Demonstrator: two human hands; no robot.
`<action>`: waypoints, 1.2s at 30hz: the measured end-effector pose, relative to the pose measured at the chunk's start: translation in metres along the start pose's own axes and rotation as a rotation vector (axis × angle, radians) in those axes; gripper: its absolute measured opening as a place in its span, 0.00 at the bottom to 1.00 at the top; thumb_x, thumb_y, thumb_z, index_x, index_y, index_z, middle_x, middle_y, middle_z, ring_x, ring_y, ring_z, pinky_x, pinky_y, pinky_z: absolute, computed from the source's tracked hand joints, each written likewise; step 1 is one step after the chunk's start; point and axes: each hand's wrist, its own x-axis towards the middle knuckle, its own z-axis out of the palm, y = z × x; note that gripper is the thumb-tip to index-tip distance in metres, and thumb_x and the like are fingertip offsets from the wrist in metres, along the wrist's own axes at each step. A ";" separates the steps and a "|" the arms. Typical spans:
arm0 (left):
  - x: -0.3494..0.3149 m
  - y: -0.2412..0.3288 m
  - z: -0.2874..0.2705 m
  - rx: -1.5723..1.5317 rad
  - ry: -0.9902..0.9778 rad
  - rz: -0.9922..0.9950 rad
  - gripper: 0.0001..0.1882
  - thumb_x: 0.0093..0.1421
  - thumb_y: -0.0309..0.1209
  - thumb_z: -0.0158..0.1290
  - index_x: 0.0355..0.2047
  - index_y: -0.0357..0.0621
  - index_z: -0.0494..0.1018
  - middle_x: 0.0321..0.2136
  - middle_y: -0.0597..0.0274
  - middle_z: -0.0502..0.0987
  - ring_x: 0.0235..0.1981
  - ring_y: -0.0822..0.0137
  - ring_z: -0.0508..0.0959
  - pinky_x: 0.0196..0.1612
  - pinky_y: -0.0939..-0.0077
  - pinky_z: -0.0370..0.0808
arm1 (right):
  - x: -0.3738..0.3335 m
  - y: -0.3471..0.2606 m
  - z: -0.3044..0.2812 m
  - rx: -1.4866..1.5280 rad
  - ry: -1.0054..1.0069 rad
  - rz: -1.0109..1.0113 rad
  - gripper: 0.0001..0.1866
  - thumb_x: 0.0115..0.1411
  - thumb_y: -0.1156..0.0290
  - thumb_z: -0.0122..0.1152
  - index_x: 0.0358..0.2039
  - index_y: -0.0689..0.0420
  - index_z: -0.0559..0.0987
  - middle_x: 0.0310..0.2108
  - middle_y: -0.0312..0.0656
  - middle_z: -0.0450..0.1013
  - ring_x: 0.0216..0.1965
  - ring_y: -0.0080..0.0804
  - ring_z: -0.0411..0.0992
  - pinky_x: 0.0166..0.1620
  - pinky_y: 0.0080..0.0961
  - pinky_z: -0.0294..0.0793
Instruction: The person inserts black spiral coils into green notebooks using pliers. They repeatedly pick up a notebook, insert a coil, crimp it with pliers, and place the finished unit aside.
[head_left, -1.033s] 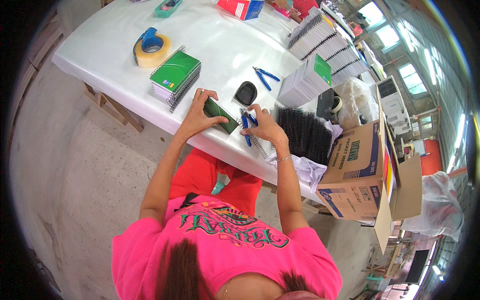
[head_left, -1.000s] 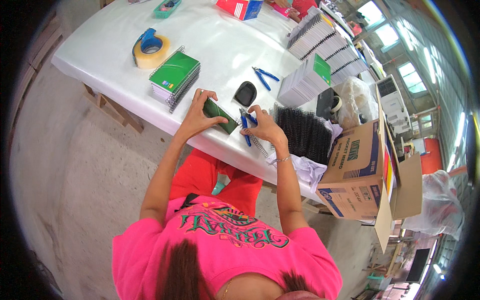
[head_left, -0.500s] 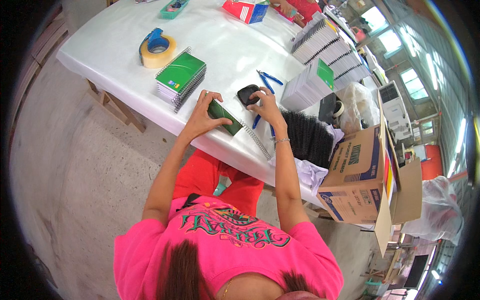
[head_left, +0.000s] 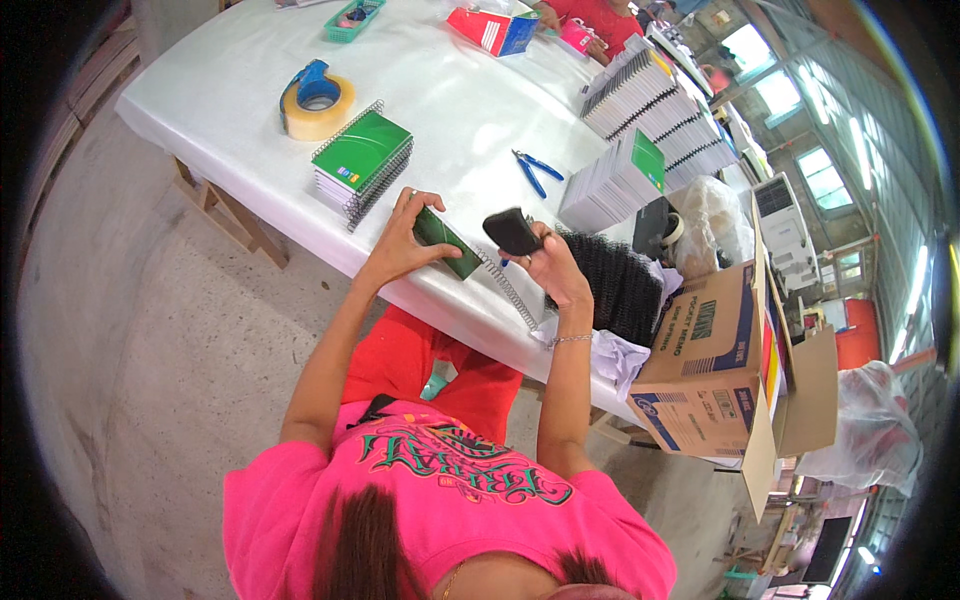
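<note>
The left grip (head_left: 405,247) pinches a green notebook (head_left: 449,246), the right grip (head_left: 554,272) a curved black piece (head_left: 511,232). Between them, a coil (head_left: 510,291) extends from the notebook's end: seemingly spiral-binding, calling next for a steady left grip.

The person wears a bright pink T-shirt (head_left: 450,522) with short, loose sleeves (head_left: 270,490) and a rounded neckline. Across its front runs a curling print (head_left: 460,462) in green, black and orange. Below are red trousers (head_left: 400,350), with something black (head_left: 373,408) at the waist. A slim metallic bracelet (head_left: 573,338) circles the right wrist; a thin golden necklace (head_left: 452,578) and long dark brown hair (head_left: 360,545) show too.
</note>
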 end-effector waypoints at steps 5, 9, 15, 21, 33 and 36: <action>-0.001 -0.004 -0.002 0.020 0.019 0.034 0.37 0.37 0.40 0.74 0.45 0.49 0.68 0.41 0.59 0.65 0.45 0.58 0.70 0.48 0.65 0.69 | -0.008 -0.012 0.035 -0.519 0.145 0.143 0.10 0.57 0.69 0.66 0.28 0.55 0.72 0.61 0.56 0.66 0.58 0.35 0.67 0.62 0.34 0.63; 0.001 0.001 0.000 0.002 0.012 0.029 0.37 0.37 0.40 0.74 0.47 0.49 0.68 0.41 0.59 0.65 0.45 0.57 0.69 0.48 0.66 0.69 | -0.010 -0.014 0.031 -0.582 0.059 0.048 0.15 0.54 0.61 0.69 0.34 0.57 0.76 0.62 0.52 0.67 0.53 0.34 0.69 0.58 0.30 0.65; 0.000 0.004 -0.004 0.001 -0.010 0.010 0.42 0.37 0.39 0.74 0.53 0.50 0.67 0.44 0.59 0.66 0.49 0.57 0.69 0.51 0.65 0.68 | -0.011 -0.013 0.029 -0.608 0.144 0.169 0.17 0.56 0.60 0.69 0.35 0.61 0.77 0.56 0.48 0.72 0.50 0.29 0.68 0.55 0.26 0.65; 0.000 0.002 -0.002 -0.067 -0.015 -0.014 0.58 0.34 0.41 0.76 0.64 0.49 0.56 0.54 0.55 0.65 0.55 0.55 0.67 0.59 0.64 0.65 | 0.004 0.003 0.046 -0.755 0.284 0.018 0.13 0.57 0.64 0.68 0.31 0.61 0.77 0.57 0.50 0.70 0.47 0.26 0.69 0.51 0.23 0.68; 0.001 0.002 -0.006 -0.155 -0.062 -0.124 0.72 0.29 0.41 0.78 0.71 0.55 0.44 0.48 0.51 0.64 0.52 0.53 0.68 0.58 0.64 0.64 | 0.013 -0.003 0.055 -0.859 0.308 0.057 0.13 0.56 0.66 0.69 0.34 0.60 0.77 0.60 0.48 0.67 0.50 0.29 0.68 0.54 0.25 0.66; -0.003 0.001 -0.003 -0.198 -0.073 -0.132 0.71 0.29 0.41 0.79 0.71 0.57 0.45 0.46 0.53 0.65 0.51 0.54 0.69 0.57 0.64 0.65 | 0.010 0.002 0.059 -0.953 0.292 0.089 0.14 0.55 0.65 0.70 0.34 0.60 0.77 0.59 0.47 0.68 0.46 0.26 0.67 0.50 0.25 0.67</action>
